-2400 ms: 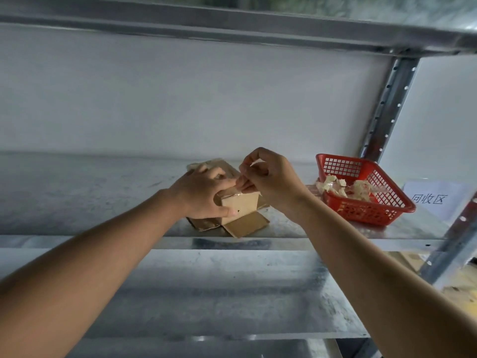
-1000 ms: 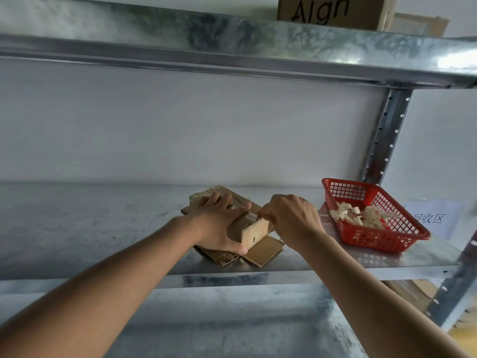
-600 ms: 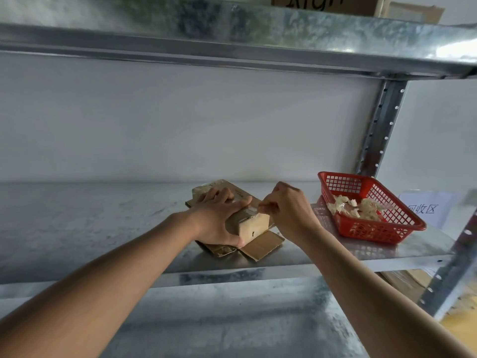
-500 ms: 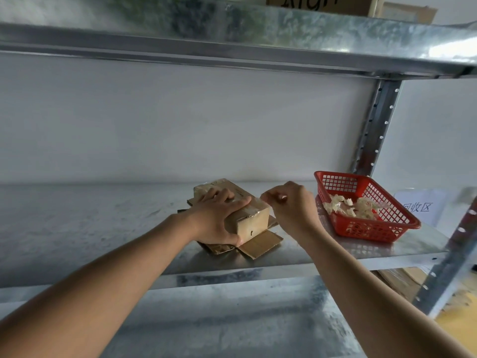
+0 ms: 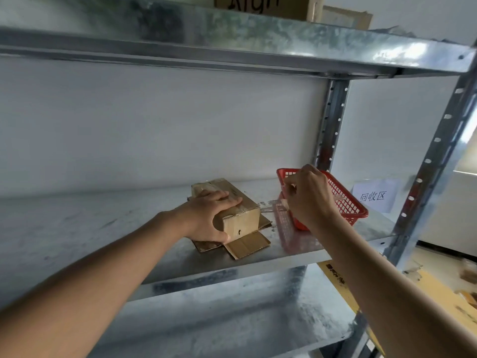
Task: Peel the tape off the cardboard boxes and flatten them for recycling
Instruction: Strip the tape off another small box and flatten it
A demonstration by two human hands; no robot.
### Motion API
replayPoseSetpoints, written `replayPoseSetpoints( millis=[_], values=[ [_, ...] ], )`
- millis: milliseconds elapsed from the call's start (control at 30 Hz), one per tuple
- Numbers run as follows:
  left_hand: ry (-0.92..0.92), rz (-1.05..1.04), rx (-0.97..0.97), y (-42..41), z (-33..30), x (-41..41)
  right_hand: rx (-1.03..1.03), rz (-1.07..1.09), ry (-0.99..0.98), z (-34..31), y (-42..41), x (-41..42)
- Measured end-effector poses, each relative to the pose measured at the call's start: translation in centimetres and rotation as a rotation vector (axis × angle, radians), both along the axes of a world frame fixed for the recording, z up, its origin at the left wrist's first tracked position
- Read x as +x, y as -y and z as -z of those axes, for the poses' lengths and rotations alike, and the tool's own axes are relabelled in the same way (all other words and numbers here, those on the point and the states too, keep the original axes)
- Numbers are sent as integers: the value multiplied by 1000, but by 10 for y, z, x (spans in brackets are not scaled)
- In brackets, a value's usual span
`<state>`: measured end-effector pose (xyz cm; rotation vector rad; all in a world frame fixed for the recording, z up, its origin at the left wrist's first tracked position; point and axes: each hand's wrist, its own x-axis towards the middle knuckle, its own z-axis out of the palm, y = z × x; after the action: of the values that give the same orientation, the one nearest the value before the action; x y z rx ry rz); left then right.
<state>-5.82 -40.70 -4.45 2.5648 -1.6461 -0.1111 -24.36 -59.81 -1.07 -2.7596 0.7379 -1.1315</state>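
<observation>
**Tape strip stretched from box toward basket**

A red basket (image 5: pixel 346 202) sits at the right end of the steel shelf (image 5: pixel 103 223), and the right hand (image 5: pixel 308 196) in front of it hides its near-left corner and its contents. A paper sign (image 5: pixel 375 195) with printed characters leans against the wall behind the basket. On the shelf above stand two more cartons (image 5: pixel 260 6).

The box (image 5: pixel 240 215) lies mid-shelf on flattened cardboard (image 5: pixel 247 245), its long axis running from back-left to front-right, the short end facing the camera. The left hand (image 5: pixel 209 218) presses over its top, fingers spread and thumb curled on the near side. The right hand pinches a clear tape (image 5: pixel 268 205) strip, drawn taut from the box's right edge.

The shelving is galvanised metal with perforated uprights against a white wall; a lower shelf (image 5: pixel 232 319) shows below.
</observation>
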Motion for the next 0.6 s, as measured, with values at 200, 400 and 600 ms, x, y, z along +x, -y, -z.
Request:
replayPoseSetpoints(
  millis=[200,400,600],
  values=[
    [9,-7,28,20,-4,-9,13,4,-324,14,35,-22],
    [-5,-29,14,31,-1,-8,137,-116,-353,28,48,-36],
    [-13,-71,25,36,-1,-17,184,-49,-205,34,58,-45]
  ],
)
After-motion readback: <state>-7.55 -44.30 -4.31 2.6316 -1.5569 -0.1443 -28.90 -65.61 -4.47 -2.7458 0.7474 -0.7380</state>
